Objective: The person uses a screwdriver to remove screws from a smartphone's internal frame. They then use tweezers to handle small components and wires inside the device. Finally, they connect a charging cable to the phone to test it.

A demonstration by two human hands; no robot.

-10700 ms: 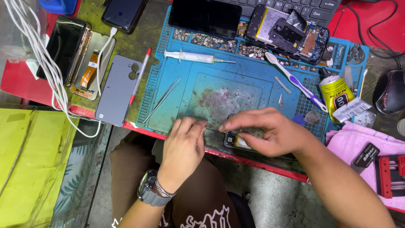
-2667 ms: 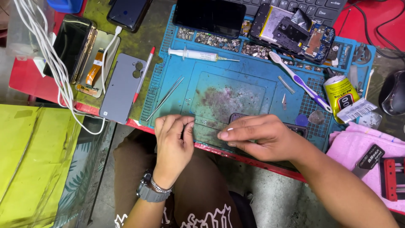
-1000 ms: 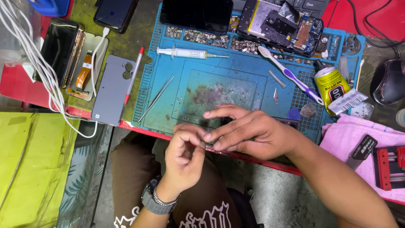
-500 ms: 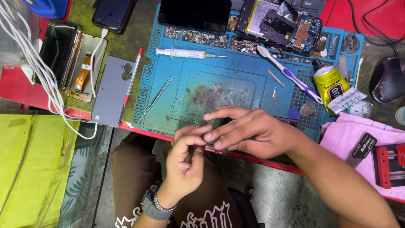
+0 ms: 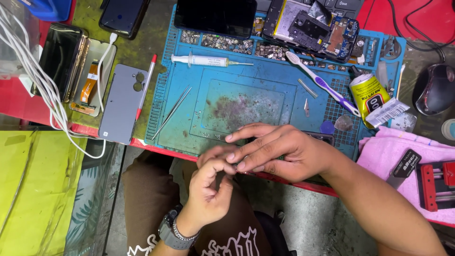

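Observation:
My right hand lies palm down at the front edge of the blue work mat. It covers a dark flat device, of which only a thin strip shows. Its fingers stretch left past the mat's edge. My left hand, with a watch on the wrist, is raised below the table edge. Its thumb and forefinger curl together against my right fingertips. Whatever sits between them is too small to see.
On the mat lie tweezers, a syringe, a toothbrush, a yellow glue tube and an opened phone. A grey back cover, a red pen and white cables lie to the left, a pink cloth and a mouse to the right.
My left hand has left the mat and curled up below the table edge. My right fingers have stretched left and now meet its fingertips. Over the last second little has moved.

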